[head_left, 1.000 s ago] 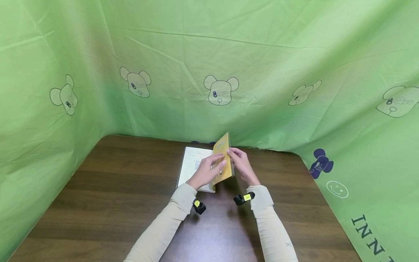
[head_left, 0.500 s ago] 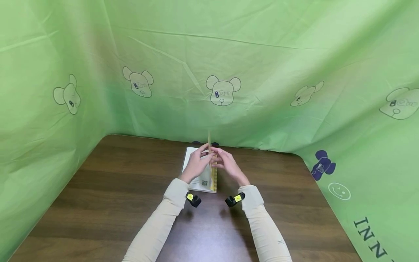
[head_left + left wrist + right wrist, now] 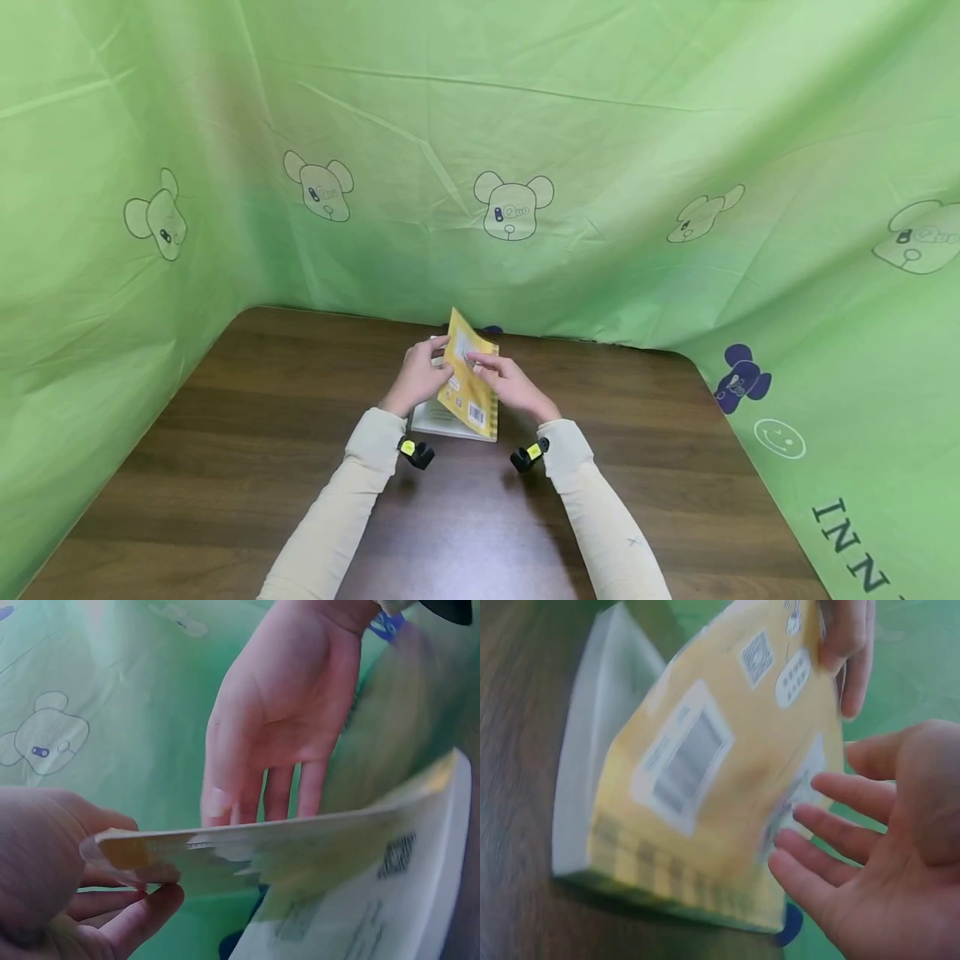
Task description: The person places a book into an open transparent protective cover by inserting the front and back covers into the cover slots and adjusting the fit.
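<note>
A book with a yellow back cover (image 3: pixel 463 390) lies on the table, the cover tilted up over white pages (image 3: pixel 442 421). My left hand (image 3: pixel 417 377) pinches the cover's free edge; the left wrist view has its thumb above and fingers below the edge. From the other side my right hand (image 3: pixel 519 390) reaches toward the cover with extended fingers (image 3: pixel 840 825). Its fingertips are at the cover's outer face, though contact is hard to make out. A barcode label (image 3: pixel 684 759) and a QR code (image 3: pixel 757 658) show on the yellow face.
The brown wooden table (image 3: pixel 300 467) extends on both sides of the book. A green curtain (image 3: pixel 375 267) printed with bear heads hangs right behind the table's far edge and along its sides. Each wrist wears a black camera strap (image 3: pixel 417 453).
The yellow cover has swung from the right, through upright, over to the left above the pages. Both hands shifted left with it, the left now at its free edge.
</note>
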Demonstrator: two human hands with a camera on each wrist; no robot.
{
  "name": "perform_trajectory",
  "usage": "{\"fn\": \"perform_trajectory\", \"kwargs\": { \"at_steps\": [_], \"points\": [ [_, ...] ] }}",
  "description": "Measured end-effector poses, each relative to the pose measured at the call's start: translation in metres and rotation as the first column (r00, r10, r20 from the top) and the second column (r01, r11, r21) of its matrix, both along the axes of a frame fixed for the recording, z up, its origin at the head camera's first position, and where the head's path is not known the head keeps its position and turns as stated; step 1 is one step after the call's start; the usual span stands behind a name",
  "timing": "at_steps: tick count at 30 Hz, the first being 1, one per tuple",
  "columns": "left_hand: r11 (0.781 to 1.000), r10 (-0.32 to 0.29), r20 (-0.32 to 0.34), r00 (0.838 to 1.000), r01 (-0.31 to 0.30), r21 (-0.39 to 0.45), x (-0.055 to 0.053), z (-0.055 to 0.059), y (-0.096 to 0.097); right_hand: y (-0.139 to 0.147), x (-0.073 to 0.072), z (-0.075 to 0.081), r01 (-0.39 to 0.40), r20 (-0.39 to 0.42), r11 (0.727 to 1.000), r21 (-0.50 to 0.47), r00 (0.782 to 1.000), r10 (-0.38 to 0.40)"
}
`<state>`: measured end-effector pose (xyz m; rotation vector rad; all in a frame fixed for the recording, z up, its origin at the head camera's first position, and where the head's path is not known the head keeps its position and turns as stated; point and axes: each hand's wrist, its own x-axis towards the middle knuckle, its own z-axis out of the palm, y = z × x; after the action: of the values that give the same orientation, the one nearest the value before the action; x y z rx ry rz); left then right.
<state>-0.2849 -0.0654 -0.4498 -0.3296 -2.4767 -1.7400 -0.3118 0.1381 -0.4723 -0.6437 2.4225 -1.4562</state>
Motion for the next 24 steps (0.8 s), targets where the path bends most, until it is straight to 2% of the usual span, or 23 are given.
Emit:
{"fn": "perform_trajectory", "kwargs": {
  "at_steps": [3, 7, 9, 12, 16, 20, 24],
  "points": [
    [0.999, 0.019, 0.008, 1.000, -0.018, -0.047, 0.004, -0.003, -0.004, -0.001, -0.001, -0.005, 0.019, -0.055, 0.993, 0.119, 0.998, -0.012],
    [0.988, 0.051, 0.003, 0.999, -0.049, -0.149, 0.008, -0.006, -0.009, -0.001, -0.003, -0.009, 0.025, -0.079, 0.979, 0.202, 0.997, -0.009],
    [0.974, 0.059, -0.003, 0.998, -0.058, -0.218, 0.010, -0.009, -0.010, -0.002, -0.003, -0.011, 0.033, -0.089, 0.973, 0.230, 0.996, -0.013],
    [0.943, 0.059, 0.003, 0.998, -0.054, -0.330, 0.011, -0.014, -0.011, -0.003, -0.004, -0.013, 0.046, -0.110, 0.956, 0.289, 0.994, -0.015],
    [0.900, 0.058, 0.054, 0.997, -0.029, -0.435, 0.014, -0.020, -0.009, -0.003, -0.005, -0.015, 0.025, -0.129, 0.918, 0.395, 0.991, 0.029],
    [0.877, 0.078, 0.119, 0.990, -0.012, -0.480, 0.016, -0.027, -0.005, -0.002, -0.006, -0.015, -0.018, -0.132, 0.879, 0.476, 0.987, 0.091],
    [0.873, 0.105, 0.139, 0.985, -0.024, -0.488, 0.017, -0.030, 0.000, 0.001, -0.008, -0.014, -0.040, -0.125, 0.853, 0.521, 0.985, 0.123]
  ]
}}
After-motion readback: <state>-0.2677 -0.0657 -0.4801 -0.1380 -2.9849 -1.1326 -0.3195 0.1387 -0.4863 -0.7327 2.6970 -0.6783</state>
